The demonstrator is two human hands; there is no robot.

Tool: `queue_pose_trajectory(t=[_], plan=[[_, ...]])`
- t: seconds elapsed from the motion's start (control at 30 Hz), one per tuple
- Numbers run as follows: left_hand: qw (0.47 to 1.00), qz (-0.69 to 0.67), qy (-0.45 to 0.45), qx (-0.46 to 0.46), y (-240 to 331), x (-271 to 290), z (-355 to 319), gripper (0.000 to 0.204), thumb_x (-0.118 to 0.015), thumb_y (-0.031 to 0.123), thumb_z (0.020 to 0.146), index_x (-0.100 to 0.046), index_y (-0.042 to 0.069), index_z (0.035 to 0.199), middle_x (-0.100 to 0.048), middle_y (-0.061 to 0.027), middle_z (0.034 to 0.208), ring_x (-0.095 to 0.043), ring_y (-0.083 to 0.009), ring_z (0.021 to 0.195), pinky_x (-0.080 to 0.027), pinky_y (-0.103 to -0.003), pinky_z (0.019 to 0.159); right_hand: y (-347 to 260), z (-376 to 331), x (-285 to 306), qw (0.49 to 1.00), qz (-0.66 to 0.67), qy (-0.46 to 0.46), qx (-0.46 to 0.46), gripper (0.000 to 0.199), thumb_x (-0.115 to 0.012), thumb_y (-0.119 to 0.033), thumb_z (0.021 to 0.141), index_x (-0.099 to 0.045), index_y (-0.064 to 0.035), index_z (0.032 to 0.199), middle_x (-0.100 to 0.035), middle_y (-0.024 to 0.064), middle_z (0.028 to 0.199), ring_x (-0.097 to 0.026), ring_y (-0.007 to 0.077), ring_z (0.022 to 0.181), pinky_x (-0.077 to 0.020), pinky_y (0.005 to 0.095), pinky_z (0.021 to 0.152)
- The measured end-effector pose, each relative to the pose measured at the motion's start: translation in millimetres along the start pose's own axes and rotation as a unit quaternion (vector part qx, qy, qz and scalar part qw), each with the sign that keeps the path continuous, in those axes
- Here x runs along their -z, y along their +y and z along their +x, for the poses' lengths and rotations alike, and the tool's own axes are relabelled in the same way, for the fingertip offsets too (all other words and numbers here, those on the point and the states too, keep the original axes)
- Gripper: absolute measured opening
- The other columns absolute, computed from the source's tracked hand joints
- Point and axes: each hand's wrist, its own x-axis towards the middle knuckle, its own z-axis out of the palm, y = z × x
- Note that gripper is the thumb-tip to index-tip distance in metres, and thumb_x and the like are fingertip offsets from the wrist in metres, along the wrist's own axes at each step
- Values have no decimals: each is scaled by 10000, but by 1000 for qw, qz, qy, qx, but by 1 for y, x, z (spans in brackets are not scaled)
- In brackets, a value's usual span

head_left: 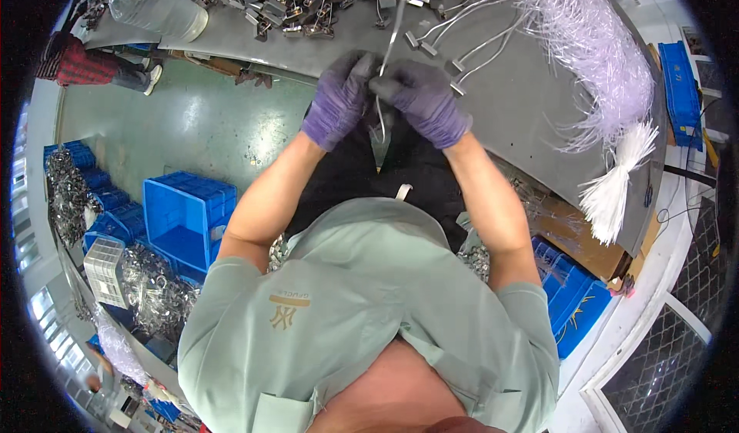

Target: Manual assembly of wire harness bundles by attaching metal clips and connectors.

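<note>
Cord (395,33) across the table's (531,117) near edge, seemingly pinched in the curled fingers of left hand (340,98) and right hand (419,98). Pro tip: keep both grips close, go easy to avoid kinks, leave the loose end (381,121) free off the table.

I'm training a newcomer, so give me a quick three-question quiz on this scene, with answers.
1. What colour are the glove cuffs?
2. True or false: the white bundle lies at the left end of the table.
3. What runs between the left hand and right hand? A: scissors; B: a pale strip; C: a hammer.

Key: 1. Purple. 2. False; it lies at the right. 3. B.
</note>
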Motion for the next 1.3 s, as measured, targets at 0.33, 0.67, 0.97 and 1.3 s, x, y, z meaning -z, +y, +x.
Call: queue_pose_trajectory(t=[0.33, 0.67, 0.97, 1.3], plan=[[973, 53, -192, -119, 21, 19, -5, 529, -812, 190, 634, -574, 41, 1082, -606, -56, 955, -582, -174, 915, -472, -317, 799, 7, -1, 26, 992, 121, 28, 2, 270, -601, -261, 843, -593, 7, 880, -593, 51, 687, -569, 116, 599, -435, 227, 496], [944, 266, -100, -170, 7, -1, -10, 394, -736, 368, 681, -580, 36, 823, -574, -161, 753, -555, -366, 679, -454, -389, 602, 6, 7, 2, 974, 161, 156, 17, 304, -571, -321, 881, -559, -17, 886, -528, 26, 625, -484, 99, 485, -370, 222, 436], [991, 39, -92, 88, 20, -34, -44, 454, -565, 444, 848, -548, -1, 761, -557, -80, 642, -467, -120, 608, -412, -303, 554, -18, 19, -8, 888, 354, 290, 48, 370, -474, -402, 911, -384, -126, 681, -269, -37, 504, -217, 83, 397, -180, 254, 387], [920, -319, -120, 195, 14, -15, -40, 450, -480, 418, 901, -492, 76, 608, -457, -37, 490, -423, -131, 380, -334, -248, 385, -21, 31, 20, 965, 193, 158, 78, 202, -588, -172, 837, -555, -18, 963, -561, 72, 690, -567, 198, 618, -477, 300, 591]])
